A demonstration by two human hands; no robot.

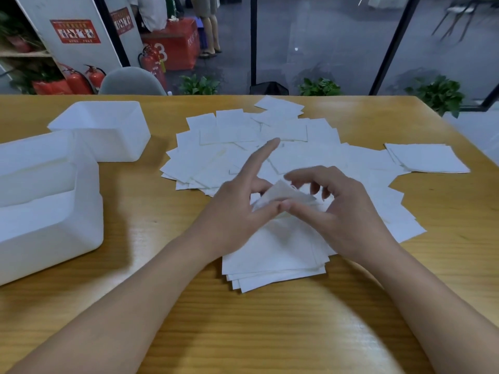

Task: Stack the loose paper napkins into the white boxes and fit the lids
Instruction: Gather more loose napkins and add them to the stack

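Several loose white napkins point(243, 147) lie spread over the middle of the wooden table point(243, 319). A rough stack of napkins point(275, 260) sits near me, under both hands. My left hand point(232, 211) and my right hand point(343, 211) meet above that stack and pinch one lifted napkin point(283, 193) between them; my left forefinger points straight out. A small separate pile of napkins point(429, 157) lies at the right. Two white boxes stand on the left: a near one point(48, 233) and a far open one point(108, 130).
Beyond the table's far edge are a grey chair back point(132, 82), potted plants point(320, 87), red fire extinguishers point(81, 79) and a glass wall. A person stands far behind the glass. Bare wood lies in front of me.
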